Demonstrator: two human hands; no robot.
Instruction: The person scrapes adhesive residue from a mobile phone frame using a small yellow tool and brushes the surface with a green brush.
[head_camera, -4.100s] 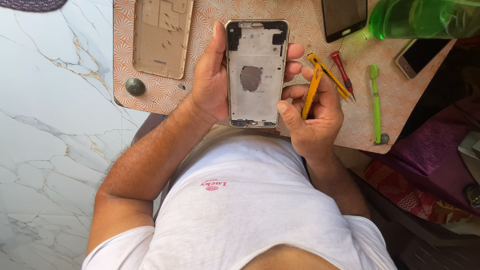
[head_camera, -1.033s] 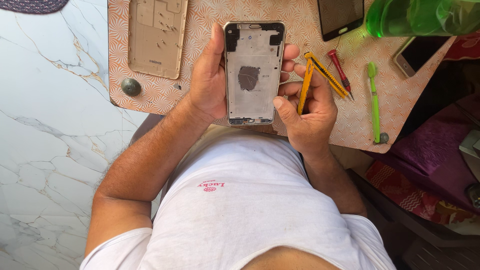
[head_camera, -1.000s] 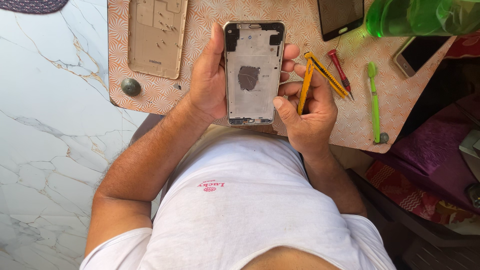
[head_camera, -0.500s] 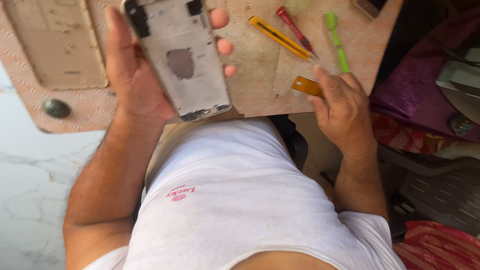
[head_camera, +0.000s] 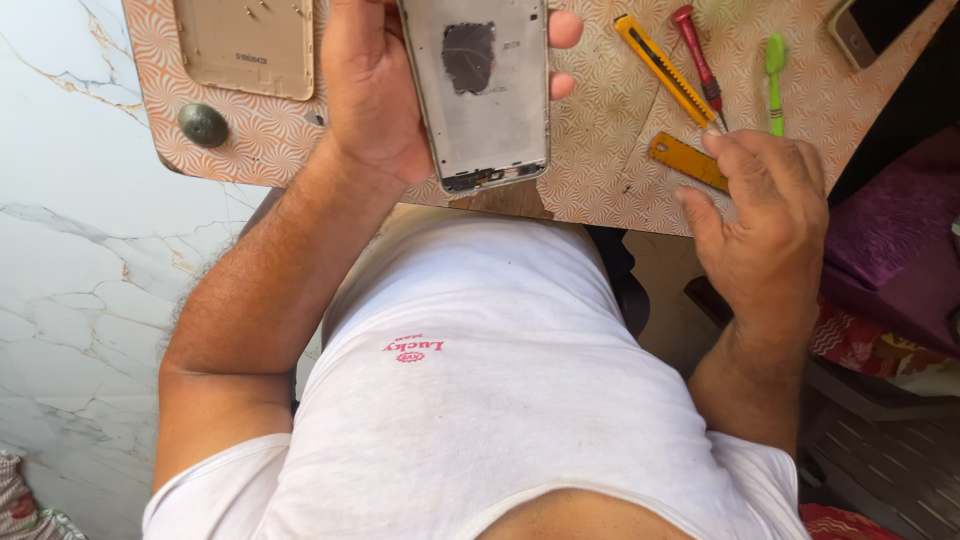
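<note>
Left hand (head_camera: 375, 95) grips phone frame (head_camera: 485, 95).

Left hand (head_camera: 375, 85): grips an opened phone frame (head_camera: 485, 90), its bare metal inside facing up, above the patterned board (head_camera: 600, 170).
Right hand (head_camera: 765, 215): rests on the board's near edge, fingertips touching a flat orange tool (head_camera: 685, 160).
Beyond it: yellow utility knife (head_camera: 660, 55), red screwdriver (head_camera: 697, 50), green tool (head_camera: 773, 65).
Far left: beige back cover (head_camera: 245, 45), dark round knob (head_camera: 203, 125).

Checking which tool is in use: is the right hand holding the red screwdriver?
No, the red screwdriver lies on the table, and the right hand rests its fingers on a yellow tool.
</note>
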